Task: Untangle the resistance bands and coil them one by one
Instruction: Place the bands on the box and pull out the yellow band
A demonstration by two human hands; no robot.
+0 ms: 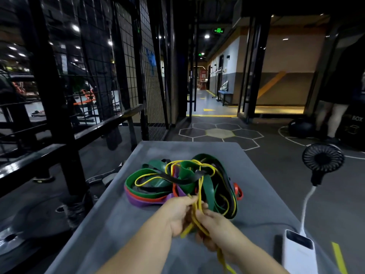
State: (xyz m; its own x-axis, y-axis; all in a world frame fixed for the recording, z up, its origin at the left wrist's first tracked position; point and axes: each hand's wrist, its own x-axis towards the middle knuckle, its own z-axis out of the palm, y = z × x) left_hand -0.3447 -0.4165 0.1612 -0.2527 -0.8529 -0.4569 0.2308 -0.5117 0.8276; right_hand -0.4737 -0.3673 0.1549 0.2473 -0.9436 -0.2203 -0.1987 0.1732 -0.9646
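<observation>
We hold the yellow band (200, 186) in both hands. Our left hand (178, 216) curls round its strands and our right hand (214, 228) pinches them just beside. The tangled pile of bands (185, 170) lies on the worktop (128, 224) at twelve o'clock, near.

Table (138, 224): straight ahead, running away from the viewer.
Tangle of bands (183, 182): on the table's middle, beyond both hands.
Left hand (177, 216): at the tangle's near edge, just beside the right hand (215, 226).
Thin band (200, 192): leads from the tangle between both hands, gripped by each.
Fan (323, 158): right of the tangle.
Power bank (298, 252): near right corner, before the fan.
Mesh fence (88, 66): left of the table.
Ball (301, 128): on the floor, behind the fan.
</observation>
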